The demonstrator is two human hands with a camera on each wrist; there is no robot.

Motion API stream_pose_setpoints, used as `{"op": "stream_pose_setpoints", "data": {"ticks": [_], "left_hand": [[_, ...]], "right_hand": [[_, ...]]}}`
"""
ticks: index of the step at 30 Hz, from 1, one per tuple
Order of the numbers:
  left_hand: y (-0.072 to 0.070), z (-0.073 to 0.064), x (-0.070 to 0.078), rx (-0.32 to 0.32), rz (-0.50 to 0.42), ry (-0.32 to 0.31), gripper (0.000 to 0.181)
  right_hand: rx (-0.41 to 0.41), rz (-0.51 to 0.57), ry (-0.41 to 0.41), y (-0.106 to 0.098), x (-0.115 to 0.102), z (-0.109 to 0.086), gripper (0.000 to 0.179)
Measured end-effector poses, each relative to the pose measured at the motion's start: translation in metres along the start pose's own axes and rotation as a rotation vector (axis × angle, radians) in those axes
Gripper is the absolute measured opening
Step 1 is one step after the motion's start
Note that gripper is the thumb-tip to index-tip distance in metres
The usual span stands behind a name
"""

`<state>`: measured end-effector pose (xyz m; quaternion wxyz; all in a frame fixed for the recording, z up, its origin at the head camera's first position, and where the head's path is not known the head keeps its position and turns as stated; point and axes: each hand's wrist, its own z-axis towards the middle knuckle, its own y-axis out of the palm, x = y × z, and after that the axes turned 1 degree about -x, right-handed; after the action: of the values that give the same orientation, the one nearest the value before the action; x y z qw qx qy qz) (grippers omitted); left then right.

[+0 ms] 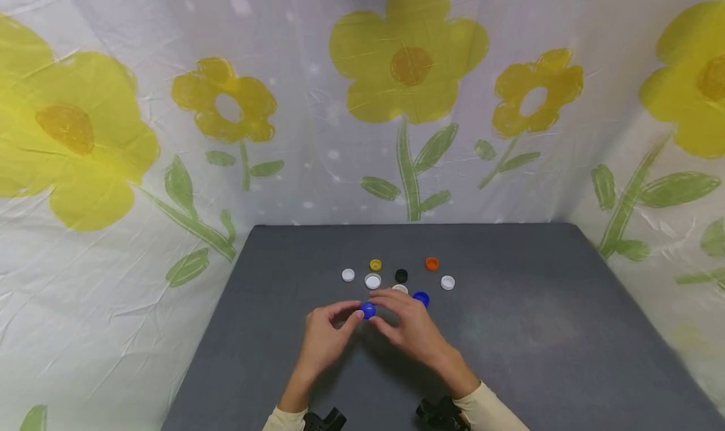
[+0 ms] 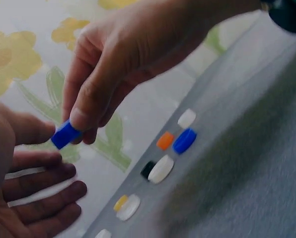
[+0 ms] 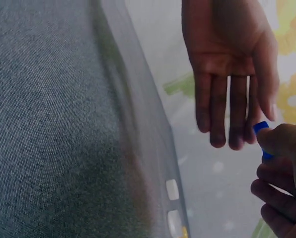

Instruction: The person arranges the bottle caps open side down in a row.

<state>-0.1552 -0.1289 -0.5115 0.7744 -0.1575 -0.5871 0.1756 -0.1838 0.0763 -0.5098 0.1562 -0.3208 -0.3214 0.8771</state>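
A small blue bottle cap [image 1: 368,310] is held in the air between the two hands, above the dark table. My right hand [image 1: 410,324] pinches it; the thumb [image 3: 273,141] lies over the cap in the right wrist view. My left hand [image 1: 328,333] meets the cap from the other side. Its thumb tip touches the cap's end in the left wrist view, and its remaining fingers [image 2: 43,196] are spread fairly straight. Just behind the right hand lies a larger blue cap [image 1: 421,299], beside a white cap [image 1: 399,288] that the hand partly hides.
Several more caps lie on the dark table [image 1: 510,355] beyond the hands: white [image 1: 348,275], yellow [image 1: 376,265], larger white [image 1: 372,281], black [image 1: 401,275], orange [image 1: 432,263] and white [image 1: 447,282]. A flower-printed curtain [image 1: 317,167] surrounds the table's back and sides.
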Motion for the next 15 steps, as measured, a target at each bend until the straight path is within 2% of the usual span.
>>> {"op": "stream_pose_setpoints", "data": {"ticks": [5,8,11,15], "left_hand": [[-0.005,-0.002,0.0,0.007,0.115,0.183,0.026],[-0.011,-0.004,-0.001,-0.015,0.171,0.267,0.029],[-0.017,-0.007,-0.003,-0.045,0.233,0.298,0.03],[-0.024,-0.013,-0.008,-0.09,0.306,0.278,0.028]], "right_hand": [[-0.05,0.02,0.051,0.001,-0.005,0.0,0.032],[-0.066,0.03,0.053,0.003,-0.007,0.001,0.031],[-0.074,0.022,0.038,0.007,-0.01,0.001,0.031],[-0.12,-0.012,0.005,0.013,-0.015,0.0,0.026]]}}
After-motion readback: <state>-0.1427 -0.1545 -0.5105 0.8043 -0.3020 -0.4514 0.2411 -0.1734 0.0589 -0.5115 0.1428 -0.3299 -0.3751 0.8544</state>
